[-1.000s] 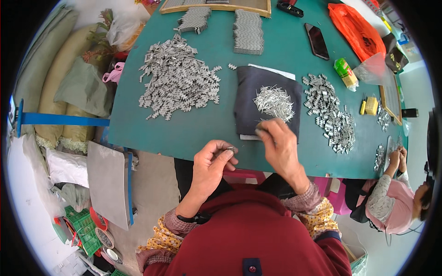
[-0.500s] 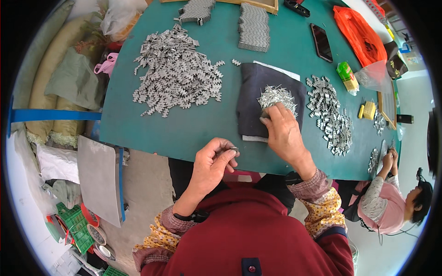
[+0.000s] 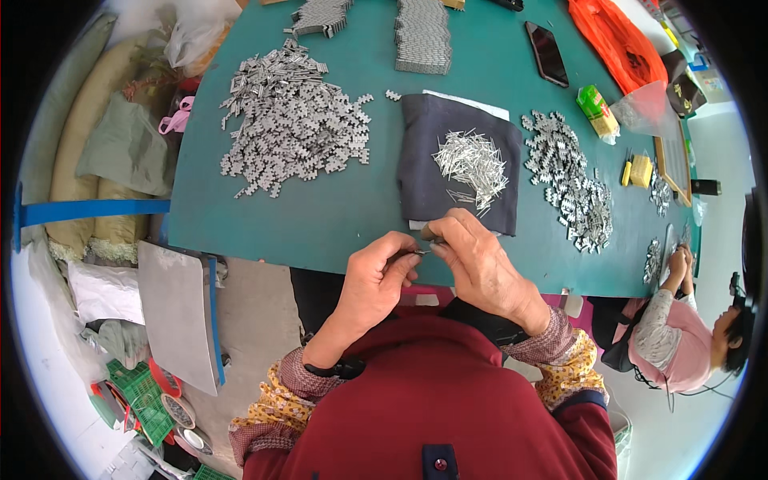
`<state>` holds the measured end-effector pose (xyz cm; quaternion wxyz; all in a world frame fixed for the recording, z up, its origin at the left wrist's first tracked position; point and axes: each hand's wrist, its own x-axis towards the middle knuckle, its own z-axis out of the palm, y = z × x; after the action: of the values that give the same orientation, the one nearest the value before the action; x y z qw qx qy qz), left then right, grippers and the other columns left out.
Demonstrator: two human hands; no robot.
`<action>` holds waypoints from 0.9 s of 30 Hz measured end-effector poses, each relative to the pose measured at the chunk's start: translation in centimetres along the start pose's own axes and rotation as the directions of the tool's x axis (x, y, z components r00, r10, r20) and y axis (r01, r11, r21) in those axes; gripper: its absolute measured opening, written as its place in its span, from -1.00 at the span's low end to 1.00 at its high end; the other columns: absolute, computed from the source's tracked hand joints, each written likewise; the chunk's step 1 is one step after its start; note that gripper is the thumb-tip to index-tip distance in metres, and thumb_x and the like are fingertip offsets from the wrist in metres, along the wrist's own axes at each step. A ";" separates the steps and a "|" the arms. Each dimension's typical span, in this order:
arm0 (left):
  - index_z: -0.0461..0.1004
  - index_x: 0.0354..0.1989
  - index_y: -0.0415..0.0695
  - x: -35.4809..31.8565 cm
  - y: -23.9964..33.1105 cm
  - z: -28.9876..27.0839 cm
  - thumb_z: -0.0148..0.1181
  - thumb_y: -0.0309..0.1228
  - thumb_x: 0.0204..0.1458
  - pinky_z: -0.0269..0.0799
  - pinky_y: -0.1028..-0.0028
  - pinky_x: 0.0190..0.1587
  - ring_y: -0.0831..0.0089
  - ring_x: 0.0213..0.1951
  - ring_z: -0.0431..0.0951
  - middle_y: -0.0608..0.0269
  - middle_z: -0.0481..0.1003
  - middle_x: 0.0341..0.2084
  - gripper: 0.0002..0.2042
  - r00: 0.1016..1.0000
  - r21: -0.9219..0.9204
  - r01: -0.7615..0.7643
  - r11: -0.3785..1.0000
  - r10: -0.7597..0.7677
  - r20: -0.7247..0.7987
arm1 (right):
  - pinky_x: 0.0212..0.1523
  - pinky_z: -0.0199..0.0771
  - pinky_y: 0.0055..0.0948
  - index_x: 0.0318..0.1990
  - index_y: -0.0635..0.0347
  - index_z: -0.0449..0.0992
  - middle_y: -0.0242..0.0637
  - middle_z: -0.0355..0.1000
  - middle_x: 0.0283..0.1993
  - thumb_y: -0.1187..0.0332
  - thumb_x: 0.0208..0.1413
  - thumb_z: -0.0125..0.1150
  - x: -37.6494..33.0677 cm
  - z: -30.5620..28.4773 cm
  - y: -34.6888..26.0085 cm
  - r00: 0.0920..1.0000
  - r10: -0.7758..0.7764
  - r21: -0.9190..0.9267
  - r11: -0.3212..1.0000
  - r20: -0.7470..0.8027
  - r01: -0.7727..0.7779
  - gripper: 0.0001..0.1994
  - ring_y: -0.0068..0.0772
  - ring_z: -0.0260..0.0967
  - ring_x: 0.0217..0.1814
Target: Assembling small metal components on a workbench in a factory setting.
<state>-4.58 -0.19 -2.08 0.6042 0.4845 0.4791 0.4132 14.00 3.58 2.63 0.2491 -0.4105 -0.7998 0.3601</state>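
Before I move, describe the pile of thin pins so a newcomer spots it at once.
On the green table, find the dark cloth. The pile of pins lies on it, thin and straight where the left heap and right heap look chunky and notched.

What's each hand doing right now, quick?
Left hand: closed, holding a small metal piece.
Right hand: beside it; its grip can't be told.

Right fingers (image 3: 450,230) back from pin pile (image 3: 474,166) to just beside left fingers (image 3: 396,274), contact unclear
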 end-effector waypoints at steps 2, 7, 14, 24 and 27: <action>0.46 -0.22 -0.27 -0.1 0.0 0.2 0.12 -0.65 0.16 0.48 0.57 -0.44 0.59 -0.48 0.54 0.26 0.52 -0.44 -0.94 0.999 0.038 -0.032 0.999 0.032 -0.006 | -0.13 0.39 -0.13 -0.06 0.36 0.38 -0.05 0.31 -0.23 0.68 0.02 0.14 -0.2 0.1 0.0 1.000 -0.009 -0.014 1.000 0.009 0.009 -0.71 0.06 0.31 -0.12; 0.47 -0.23 -0.27 -0.3 0.0 0.5 0.15 -0.67 0.12 0.44 0.55 -0.47 0.57 -0.52 0.51 0.23 0.51 -0.45 -0.92 0.997 0.109 -0.074 0.991 0.076 -0.014 | -0.10 0.38 -0.12 -0.06 0.35 0.35 -0.05 0.35 -0.20 0.68 0.01 0.12 -0.4 0.1 0.3 0.999 -0.054 0.002 0.999 -0.008 0.054 -0.71 0.07 0.31 -0.11; 0.49 -0.22 -0.29 -0.2 -0.1 0.2 0.09 -0.70 0.13 0.51 0.57 -0.42 0.57 -0.47 0.55 0.24 0.53 -0.42 -0.89 0.996 0.178 -0.092 0.980 0.089 0.025 | -0.10 0.38 -0.10 -0.06 0.35 0.35 -0.07 0.36 -0.19 0.68 0.01 0.13 -0.7 0.2 0.4 0.999 -0.034 0.002 0.999 -0.006 0.034 -0.70 0.07 0.33 -0.11; 0.50 -0.24 -0.33 -0.1 0.1 0.0 0.09 -0.73 0.06 0.45 0.54 -0.45 0.52 -0.51 0.54 0.20 0.51 -0.41 -0.87 0.983 0.225 -0.184 0.957 0.178 0.046 | -0.12 0.38 -0.07 -0.10 0.34 0.35 -0.06 0.37 -0.20 0.68 -0.02 0.15 -0.5 0.0 0.1 0.999 -0.025 -0.043 0.999 0.028 0.026 -0.70 0.09 0.33 -0.11; 0.50 -0.24 -0.33 0.0 0.0 -0.1 0.09 -0.74 0.06 0.45 0.53 -0.46 0.51 -0.52 0.54 0.19 0.51 -0.41 -0.87 0.983 0.219 -0.182 0.958 0.176 0.049 | -0.11 0.38 -0.07 -0.11 0.34 0.35 -0.07 0.37 -0.20 0.68 -0.03 0.16 -0.4 0.0 0.0 0.999 -0.014 -0.055 0.998 0.039 0.016 -0.71 0.09 0.33 -0.10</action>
<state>-4.66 -0.21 -2.07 0.5131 0.5965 0.4677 0.4027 14.22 3.29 2.60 0.2252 -0.4041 -0.8172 0.3439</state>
